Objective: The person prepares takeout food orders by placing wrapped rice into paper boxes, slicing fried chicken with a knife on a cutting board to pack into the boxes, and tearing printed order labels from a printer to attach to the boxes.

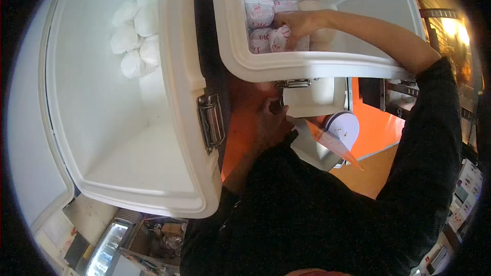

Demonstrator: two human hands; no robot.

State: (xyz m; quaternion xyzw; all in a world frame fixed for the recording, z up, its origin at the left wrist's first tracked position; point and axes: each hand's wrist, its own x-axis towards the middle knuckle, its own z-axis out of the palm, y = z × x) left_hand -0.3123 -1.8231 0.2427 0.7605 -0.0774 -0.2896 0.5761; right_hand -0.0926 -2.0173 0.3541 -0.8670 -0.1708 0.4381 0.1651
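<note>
My right hand (pixel 299 25) reaches into the right white cooler box (pixel 255 69), its fingers closed around a paper-wrapped bundle (pixel 280 38) with red print. More wrapped bundles (pixel 258 7) printed "RICE" lie around it, and plain pale round ones (pixel 322 36) sit behind the hand and wrist. Lower down, in the shade below that box's rim, my left hand (pixel 274 122) is closed at the top of a clear plastic bag (pixel 332 143). The bag hangs down to the right; the grip itself is dim and partly hidden.
A larger white cooler box (pixel 189 174) stands open on the left, with several white wrapped bundles (pixel 135 36) at its far end. Metal latches (pixel 210 122) stick out from the rims. A white round lid or tub (pixel 343 129) sits below the right box. A lit glass case (pixel 450 30) stands at right.
</note>
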